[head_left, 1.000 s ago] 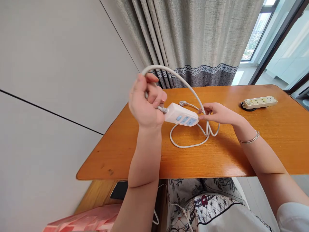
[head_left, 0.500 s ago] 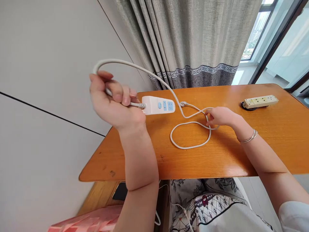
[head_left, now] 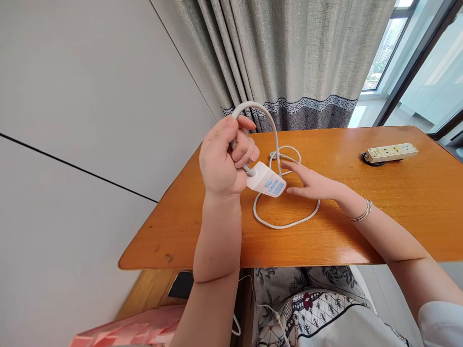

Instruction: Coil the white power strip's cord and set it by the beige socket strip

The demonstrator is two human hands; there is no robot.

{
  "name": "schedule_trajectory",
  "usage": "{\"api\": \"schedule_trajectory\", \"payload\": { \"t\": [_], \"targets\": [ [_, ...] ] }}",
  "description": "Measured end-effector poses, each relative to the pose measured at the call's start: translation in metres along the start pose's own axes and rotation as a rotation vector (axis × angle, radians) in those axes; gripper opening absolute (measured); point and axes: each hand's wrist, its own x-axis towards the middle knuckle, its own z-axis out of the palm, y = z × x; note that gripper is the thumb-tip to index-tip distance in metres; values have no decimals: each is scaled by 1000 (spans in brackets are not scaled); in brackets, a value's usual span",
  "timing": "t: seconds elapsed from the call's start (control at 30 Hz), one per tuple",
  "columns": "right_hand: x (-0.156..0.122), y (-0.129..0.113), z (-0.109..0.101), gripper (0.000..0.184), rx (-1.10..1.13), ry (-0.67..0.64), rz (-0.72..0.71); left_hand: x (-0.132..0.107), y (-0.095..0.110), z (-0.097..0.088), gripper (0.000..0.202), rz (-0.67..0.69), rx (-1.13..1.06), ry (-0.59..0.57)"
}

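My left hand (head_left: pixel 227 156) is raised over the table, its fingers wrapped round the white cord (head_left: pixel 277 140) close to where it enters the power strip. The white power strip (head_left: pixel 266 180) with light-blue socket faces hangs tilted from that grip, beside the palm. From the fist the cord arches up and drops to loose loops on the tabletop. My right hand (head_left: pixel 307 183) hovers or rests near those loops with thumb and fingers apart, just right of the strip. At the far end of the cord lies its plug (head_left: pixel 275 155), partly within a small loop.
An older cream power strip (head_left: pixel 390 152) lies on the right of the wooden table (head_left: pixel 361 231). Grey curtains (head_left: pixel 289 58) hang behind it, and a white wall stands at the left. Below the left edge are a dark phone-like slab (head_left: pixel 181 285) and pink fabric (head_left: pixel 137 327).
My left hand has moved right and slightly down with the cord, bringing the hanging strip nearer my right hand. The right hand has shifted left, spread its fingers and released the cord.
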Motion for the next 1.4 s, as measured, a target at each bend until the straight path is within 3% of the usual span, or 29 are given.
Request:
{"api": "schedule_trajectory", "payload": {
  "t": [0.07,0.17,0.37,0.5,0.6,0.7,0.83,0.93,1.07,1.23,1.4],
  "targets": [
    [2,5,5,78,23,-10,39,1,1,0,35,-7,-8,13],
    [5,10,14,64,94,44,89,0,0,-2,33,-17,15,-9],
    [13,21,25,54,342,184,167,-6,-3,1,24,-4,-28,-186],
    [14,24,27,52,463,18,143,-3,1,0,32,-60,-24,-102],
    [11,19,25,35,338,-122,81,2,3,-5,41,-105,3,-23],
    [8,8,19,21,70,-139,115,7,-2,-8,41,-73,-41,56],
    [2,-9,4,44,-431,-26,265,9,-12,-5,37,-37,-26,122],
    [-4,-21,-10,54,-591,93,293,9,-19,-4,34,-37,45,75],
    [-10,-36,-25,51,-458,207,149,11,-27,-6,34,-5,97,25],
    [-19,-56,-25,43,-373,278,-28,10,-36,-4,32,-4,157,-43],
    [-30,-75,-21,40,-370,286,-218,-1,-37,8,32,-143,305,-219]
  ]
}}
